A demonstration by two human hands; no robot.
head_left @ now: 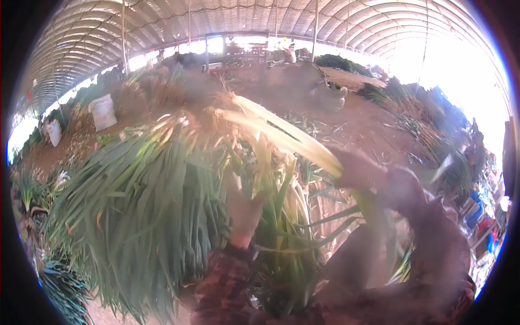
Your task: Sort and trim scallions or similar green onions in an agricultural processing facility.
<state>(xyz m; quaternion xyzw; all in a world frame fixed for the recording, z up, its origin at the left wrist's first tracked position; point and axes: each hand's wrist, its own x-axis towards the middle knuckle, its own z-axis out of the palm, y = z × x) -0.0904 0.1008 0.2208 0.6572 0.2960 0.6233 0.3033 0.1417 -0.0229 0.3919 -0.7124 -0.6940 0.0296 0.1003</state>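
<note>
My right hand (357, 170) is closed around a few long green onions (281, 130). Their pale stalks slant up to the left, root ends foremost, and green leaves trail down below the hand. My left hand (244, 211) is blurred; its fingers point up and its thumb stands apart, with nothing visible in its grip. It is beside the right edge of a big heap of green onions (146, 211), whose leaves hang toward me. More loose onion stalks (292, 211) lie between my two hands, partly hidden by blur and leaves.
White sacks (103, 112) stand on the earth floor at the far left. Further onion piles (417, 114) line the right side, and a frame (236, 51) stands at the back. Thin poles (316, 30) hold up the arched roof. Colourful items (476, 208) crowd the right rim.
</note>
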